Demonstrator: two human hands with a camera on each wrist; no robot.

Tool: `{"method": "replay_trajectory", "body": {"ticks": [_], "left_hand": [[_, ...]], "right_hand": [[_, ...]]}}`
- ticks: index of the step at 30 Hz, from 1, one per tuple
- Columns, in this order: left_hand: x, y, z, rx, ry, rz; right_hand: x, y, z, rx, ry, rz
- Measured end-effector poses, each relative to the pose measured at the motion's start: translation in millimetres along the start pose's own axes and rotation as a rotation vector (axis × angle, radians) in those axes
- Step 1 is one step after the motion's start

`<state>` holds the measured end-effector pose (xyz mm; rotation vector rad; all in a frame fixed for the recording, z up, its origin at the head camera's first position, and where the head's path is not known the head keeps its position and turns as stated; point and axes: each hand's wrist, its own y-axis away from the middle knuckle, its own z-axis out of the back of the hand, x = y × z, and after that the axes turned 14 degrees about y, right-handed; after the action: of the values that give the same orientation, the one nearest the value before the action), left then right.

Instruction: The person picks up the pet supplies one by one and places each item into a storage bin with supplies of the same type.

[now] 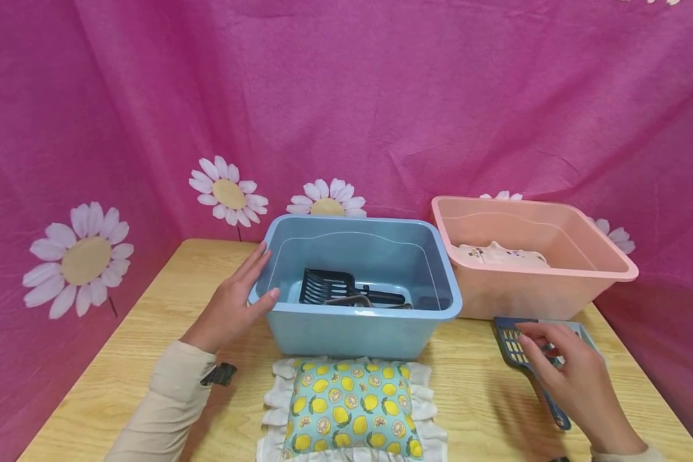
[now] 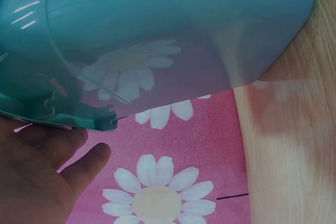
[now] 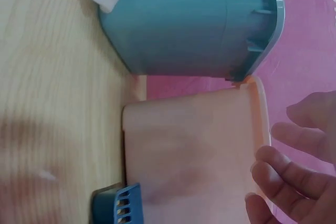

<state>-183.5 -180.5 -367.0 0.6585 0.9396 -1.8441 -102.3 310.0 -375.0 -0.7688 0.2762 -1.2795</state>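
Observation:
My left hand (image 1: 233,301) rests at the left rim of a blue plastic tub (image 1: 346,335), its fingers extended along the outside and the thumb by the front corner. Inside that tub lies a black slotted litter scoop (image 1: 326,284), with a greyish item partly hidden by the front wall. On the right, my right hand (image 1: 580,375) hangs over a dark blue slotted scoop (image 1: 509,337), fingers loosely bent and nothing between them. The scoop's handle slants toward me, and a pale grey-blue item under the hand is partly covered.
Behind the right hand stands a pink tub (image 1: 525,295) with a white printed cloth (image 1: 502,256) in it. A lemon-print cushion (image 1: 352,407) with white ruffles lies in front of the blue tub. A pink daisy curtain (image 1: 346,96) encloses the wooden table (image 1: 468,398).

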Motion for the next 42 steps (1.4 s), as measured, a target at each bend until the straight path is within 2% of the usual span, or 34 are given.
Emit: {"method": "replay_trajectory", "body": {"ticks": [7, 24, 42], "left_hand": [[1.4, -0.7, -0.4, 0.002, 0.000, 0.001], [0.0, -0.7, -0.3, -0.003, -0.016, -0.010], [0.1, -0.5, -0.9, -0.004, -0.020, -0.011]], "right_hand": [[-7.6, 10.1, -3.7, 0.022, 0.020, -0.041], [-27.1, 29.5, -4.1, 0.144, 0.089, -0.134], [-45.6, 47.2, -9.2, 0.213, 0.150, -0.206]]}}
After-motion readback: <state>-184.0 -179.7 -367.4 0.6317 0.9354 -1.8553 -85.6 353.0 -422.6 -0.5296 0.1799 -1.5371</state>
